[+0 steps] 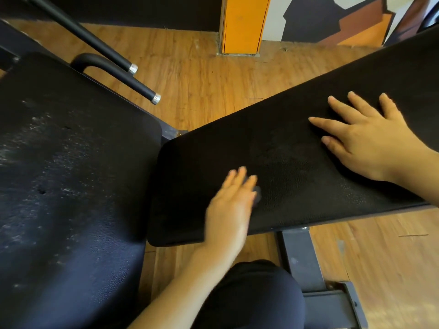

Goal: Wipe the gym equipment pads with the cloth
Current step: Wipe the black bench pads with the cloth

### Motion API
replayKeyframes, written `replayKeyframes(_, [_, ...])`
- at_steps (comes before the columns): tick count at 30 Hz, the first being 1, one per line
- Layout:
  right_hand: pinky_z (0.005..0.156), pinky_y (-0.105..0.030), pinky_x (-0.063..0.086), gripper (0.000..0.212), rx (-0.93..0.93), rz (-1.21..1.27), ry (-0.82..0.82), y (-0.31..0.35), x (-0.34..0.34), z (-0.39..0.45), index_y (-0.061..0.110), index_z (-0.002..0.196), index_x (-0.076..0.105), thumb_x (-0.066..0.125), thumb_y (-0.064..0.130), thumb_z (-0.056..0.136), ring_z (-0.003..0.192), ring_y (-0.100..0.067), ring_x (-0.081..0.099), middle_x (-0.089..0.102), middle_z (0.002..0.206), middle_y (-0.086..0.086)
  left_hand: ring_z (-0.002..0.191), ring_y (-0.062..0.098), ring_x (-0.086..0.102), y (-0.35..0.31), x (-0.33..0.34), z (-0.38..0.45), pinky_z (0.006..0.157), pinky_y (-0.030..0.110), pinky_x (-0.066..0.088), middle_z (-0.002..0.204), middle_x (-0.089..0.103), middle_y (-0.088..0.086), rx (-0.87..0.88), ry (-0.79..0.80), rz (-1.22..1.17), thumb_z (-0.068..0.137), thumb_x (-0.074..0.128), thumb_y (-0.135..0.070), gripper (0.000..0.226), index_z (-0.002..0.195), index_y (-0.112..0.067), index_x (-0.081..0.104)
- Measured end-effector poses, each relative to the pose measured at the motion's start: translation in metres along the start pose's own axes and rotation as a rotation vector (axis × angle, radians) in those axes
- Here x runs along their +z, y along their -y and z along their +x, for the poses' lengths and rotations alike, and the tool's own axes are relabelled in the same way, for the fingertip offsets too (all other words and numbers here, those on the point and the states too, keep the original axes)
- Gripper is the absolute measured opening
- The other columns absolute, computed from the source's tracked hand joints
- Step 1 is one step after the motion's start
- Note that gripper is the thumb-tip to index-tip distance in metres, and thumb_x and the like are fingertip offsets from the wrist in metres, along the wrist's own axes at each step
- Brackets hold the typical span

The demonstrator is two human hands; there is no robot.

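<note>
Head view: cloth (257, 194) under left hand (229, 207).

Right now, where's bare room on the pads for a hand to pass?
Free: the long black bench pad between the hands, and its left end. The speckled black seat pad is bare. Crowded: under the left hand and right hand.

Two black pads (297, 143), the left one (59, 174) flecked white; wood-grain brown floor (213, 79); orange pillar (244, 22).
</note>
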State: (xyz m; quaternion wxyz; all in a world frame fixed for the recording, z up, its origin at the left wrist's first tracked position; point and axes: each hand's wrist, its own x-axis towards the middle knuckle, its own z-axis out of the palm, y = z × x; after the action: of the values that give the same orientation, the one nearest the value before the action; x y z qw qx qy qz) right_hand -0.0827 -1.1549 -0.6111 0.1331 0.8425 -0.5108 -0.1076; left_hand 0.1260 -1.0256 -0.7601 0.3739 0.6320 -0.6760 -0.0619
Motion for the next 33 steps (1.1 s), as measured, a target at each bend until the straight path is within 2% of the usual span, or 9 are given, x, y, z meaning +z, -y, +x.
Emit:
replayKeyframes(4, [0.109, -0.065, 0.01, 0.062, 0.101, -0.02, 0.0, -0.034, -0.005, -0.002, 0.042, 0.145, 0.031, 0.008, 0.057, 0.09, 0.144, -0.036, 0.019, 0.024, 0.157, -0.006, 0.129, 0.032, 0.049, -0.103, 0.03, 0.038, 0.103, 0.042, 0.045, 0.136, 0.057, 0.016, 0.238, -0.011, -0.148, 0.105, 0.029, -0.033, 0.047, 0.122, -0.007, 0.065])
replayKeyframes(7, [0.109, -0.064, 0.012, 0.064, 0.125, -0.02, 0.022, -0.043, -0.006, -0.004, 0.043, 0.145, 0.031, 0.006, 0.059, 0.088, 0.144, -0.034, 0.02, 0.027, 0.156, -0.006, 0.135, 0.031, 0.043, -0.128, 0.033, 0.046, 0.105, 0.04, 0.041, 0.142, 0.05, 0.016, 0.261, 0.029, -0.151, 0.106, 0.025, -0.031, 0.049, 0.127, -0.007, 0.062])
replayKeyframes(10, [0.11, -0.062, 0.009, 0.063, 0.124, -0.015, 0.014, -0.044, -0.003, -0.006, 0.045, 0.146, 0.027, 0.005, 0.06, 0.088, 0.145, -0.032, 0.016, 0.024, 0.158, -0.005, 0.139, 0.026, 0.038, -0.1, 0.025, 0.037, 0.105, 0.038, 0.043, 0.149, 0.044, 0.01, 0.22, 0.051, -0.093, 0.1, 0.046, -0.022, 0.037, 0.134, -0.012, 0.056])
replayKeyframes(15, [0.111, -0.063, 0.007, 0.064, 0.116, 0.006, 0.003, -0.046, -0.002, -0.006, 0.046, 0.146, 0.025, 0.003, 0.061, 0.088, 0.146, -0.032, 0.014, 0.021, 0.158, -0.004, 0.138, 0.023, 0.04, -0.003, -0.006, 0.002, 0.103, 0.038, 0.044, 0.149, 0.043, 0.008, 0.019, 0.151, 0.101, 0.097, 0.039, -0.022, 0.043, 0.137, -0.014, 0.051])
replayKeyframes(19, [0.11, -0.065, 0.008, 0.062, 0.118, -0.001, -0.012, -0.044, 0.001, -0.006, 0.045, 0.146, 0.027, 0.006, 0.059, 0.089, 0.145, -0.033, 0.015, 0.022, 0.158, -0.004, 0.131, 0.03, 0.048, 0.094, -0.037, -0.041, 0.099, 0.048, 0.049, 0.144, 0.047, 0.013, -0.283, 0.123, 0.15, 0.094, 0.054, -0.008, 0.038, 0.132, -0.007, 0.057])
replayKeyframes(22, [0.109, -0.067, 0.008, 0.062, 0.112, 0.005, -0.025, -0.041, 0.0, -0.006, 0.043, 0.145, 0.029, 0.008, 0.058, 0.089, 0.144, -0.036, 0.017, 0.024, 0.157, -0.004, 0.13, 0.031, 0.048, 0.106, -0.034, -0.044, 0.099, 0.052, 0.048, 0.14, 0.051, 0.016, -0.379, 0.073, 0.123, 0.095, 0.055, -0.005, 0.034, 0.128, -0.003, 0.06])
replayKeyframes(26, [0.108, -0.068, 0.008, 0.061, 0.105, -0.002, -0.027, -0.039, 0.0, -0.006, 0.043, 0.146, 0.03, 0.009, 0.056, 0.09, 0.144, -0.038, 0.017, 0.025, 0.157, -0.005, 0.13, 0.029, 0.048, 0.063, -0.02, -0.024, 0.103, 0.047, 0.044, 0.137, 0.054, 0.015, -0.239, 0.022, 0.109, 0.094, 0.053, -0.01, 0.034, 0.127, -0.005, 0.06])
replayKeyframes(30, [0.109, -0.067, 0.006, 0.059, 0.102, -0.007, -0.018, -0.039, -0.002, -0.007, 0.044, 0.147, 0.026, 0.006, 0.056, 0.092, 0.145, -0.037, 0.014, 0.022, 0.158, -0.004, 0.13, 0.028, 0.049, -0.03, 0.009, 0.016, 0.104, 0.036, 0.04, 0.137, 0.055, 0.013, 0.046, 0.02, 0.031, 0.096, 0.04, -0.022, 0.04, 0.127, -0.009, 0.061])
replayKeyframes(33, [0.111, -0.065, 0.005, 0.054, 0.105, -0.027, -0.016, -0.036, -0.002, -0.008, 0.043, 0.148, 0.024, 0.007, 0.052, 0.097, 0.146, -0.035, 0.011, 0.019, 0.159, -0.003, 0.131, 0.027, 0.049, -0.096, 0.029, 0.044, 0.103, 0.036, 0.043, 0.137, 0.056, 0.014, 0.172, 0.01, -0.091, 0.097, 0.041, -0.025, 0.04, 0.125, -0.009, 0.063])
